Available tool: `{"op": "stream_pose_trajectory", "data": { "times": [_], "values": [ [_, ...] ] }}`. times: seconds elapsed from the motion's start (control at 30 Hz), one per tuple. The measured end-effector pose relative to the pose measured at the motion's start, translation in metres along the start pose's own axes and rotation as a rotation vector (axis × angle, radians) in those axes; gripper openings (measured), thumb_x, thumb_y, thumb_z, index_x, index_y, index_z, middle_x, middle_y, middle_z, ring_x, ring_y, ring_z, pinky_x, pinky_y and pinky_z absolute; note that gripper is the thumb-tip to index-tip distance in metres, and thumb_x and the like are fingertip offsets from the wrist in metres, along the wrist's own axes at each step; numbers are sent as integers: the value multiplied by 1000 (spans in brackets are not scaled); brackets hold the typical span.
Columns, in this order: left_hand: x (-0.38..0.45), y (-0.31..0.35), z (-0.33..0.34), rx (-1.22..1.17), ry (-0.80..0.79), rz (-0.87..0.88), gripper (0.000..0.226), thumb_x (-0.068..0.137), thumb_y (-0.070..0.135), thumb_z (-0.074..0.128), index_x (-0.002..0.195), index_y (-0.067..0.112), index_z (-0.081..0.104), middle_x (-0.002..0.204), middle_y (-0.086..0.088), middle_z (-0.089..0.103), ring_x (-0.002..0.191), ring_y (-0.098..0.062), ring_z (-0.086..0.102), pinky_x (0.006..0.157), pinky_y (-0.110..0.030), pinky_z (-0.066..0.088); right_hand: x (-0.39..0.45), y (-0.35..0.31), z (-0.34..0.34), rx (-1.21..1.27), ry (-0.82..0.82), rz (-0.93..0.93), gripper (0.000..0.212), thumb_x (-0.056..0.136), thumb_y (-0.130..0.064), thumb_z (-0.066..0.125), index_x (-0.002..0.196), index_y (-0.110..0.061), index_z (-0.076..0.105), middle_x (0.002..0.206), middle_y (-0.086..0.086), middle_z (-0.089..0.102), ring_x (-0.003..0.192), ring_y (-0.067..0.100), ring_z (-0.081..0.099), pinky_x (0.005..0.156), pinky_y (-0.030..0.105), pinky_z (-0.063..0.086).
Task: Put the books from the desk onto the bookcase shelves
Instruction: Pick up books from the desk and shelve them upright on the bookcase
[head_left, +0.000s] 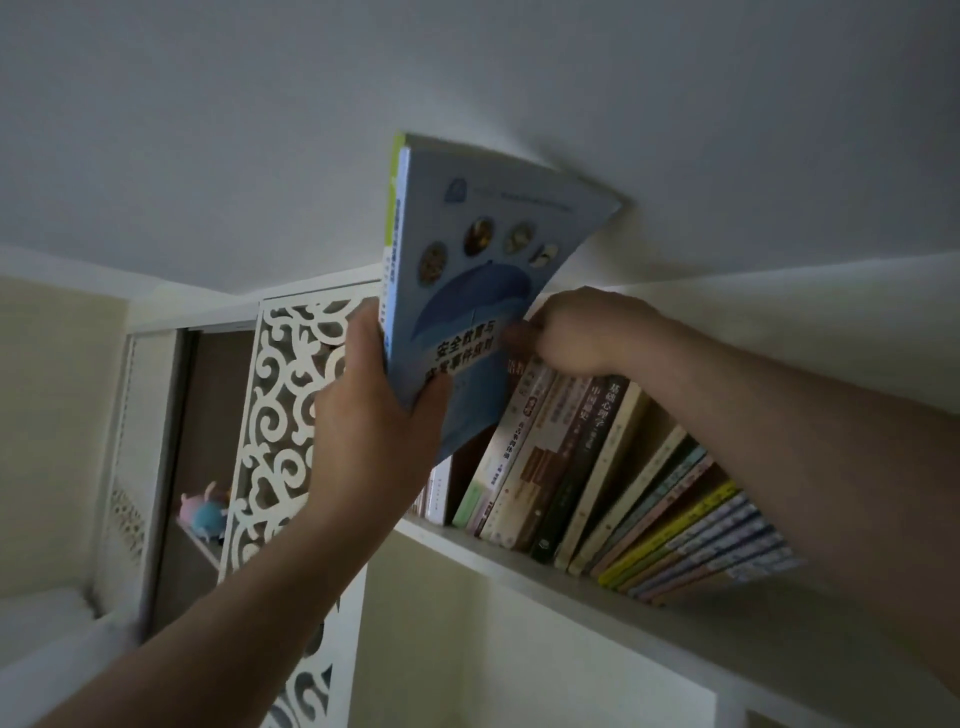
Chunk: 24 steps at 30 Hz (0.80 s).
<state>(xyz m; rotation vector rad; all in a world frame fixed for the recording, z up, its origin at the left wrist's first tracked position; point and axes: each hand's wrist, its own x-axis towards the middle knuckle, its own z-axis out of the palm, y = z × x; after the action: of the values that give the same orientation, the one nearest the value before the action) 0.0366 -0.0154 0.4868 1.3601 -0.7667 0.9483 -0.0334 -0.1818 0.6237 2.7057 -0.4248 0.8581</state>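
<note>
The blue book (467, 291) is raised in front of the top shelf (571, 577) of the bookcase, its long axis running from the lower corner by the shelved books up and away toward the ceiling, so it stands tilted rather than upright. Its cover shows a blue umbrella, four small round pictures above it and bold dark characters on a pale band; a second book with a green-and-white spine (390, 244) lies flat against its far side, and the two seem to be held as one.

The left hand (374, 415) grips the pair at the lower spine edge — thumb across the cover, fingers curled round the back. The right hand (576, 332) is just to the right of the cover's lower edge, fingers curled onto the tops of the row of books (597, 467) standing on the shelf; whether it pinches one of them or merely presses them aside I cannot tell. That row leans to the right, and a dark gap (462, 478) opens below the blue book's lower corner, between the leaning row and a few pale books at the left end of the shelf.

The coming move likely turns on this — the book's bottom corner sits right above the gap, and the left hand is the one carrying it, so it would need righting and lowering while the right hand holds the row back.

Left of the shelf stand a white carved panel (280, 415) and a small plush toy (203, 512).
</note>
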Motion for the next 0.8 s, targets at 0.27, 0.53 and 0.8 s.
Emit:
{"op": "stream_pose_trajectory", "data": {
  "times": [0.27,0.53,0.8],
  "values": [
    [5,-45,56,40,-202,-46,39,102,29,62,126,37,33,113,6,62,90,-18,67,68,-41,65,17,-2,12,-110,81,-83,52,107,-64,33,77,-28,57,78,-6,58,72,13,57,64,33,43],
    [-4,-90,102,267,-121,-77,52,107,44,34,154,24,31,141,-9,37,124,-24,34,109,-49,34,41,-11,18,-378,194,-240,35,102,-44,41,89,-26,67,88,-7,58,86,17,57,68,33,48],
    [-13,-123,101,424,-184,102,70,105,56,30,166,27,12,152,-9,27,140,-31,31,114,-52,34,58,-20,33,-95,297,-186,28,88,-41,73,107,-25,59,124,-2,60,102,19,62,83,44,57]
  ]
}}
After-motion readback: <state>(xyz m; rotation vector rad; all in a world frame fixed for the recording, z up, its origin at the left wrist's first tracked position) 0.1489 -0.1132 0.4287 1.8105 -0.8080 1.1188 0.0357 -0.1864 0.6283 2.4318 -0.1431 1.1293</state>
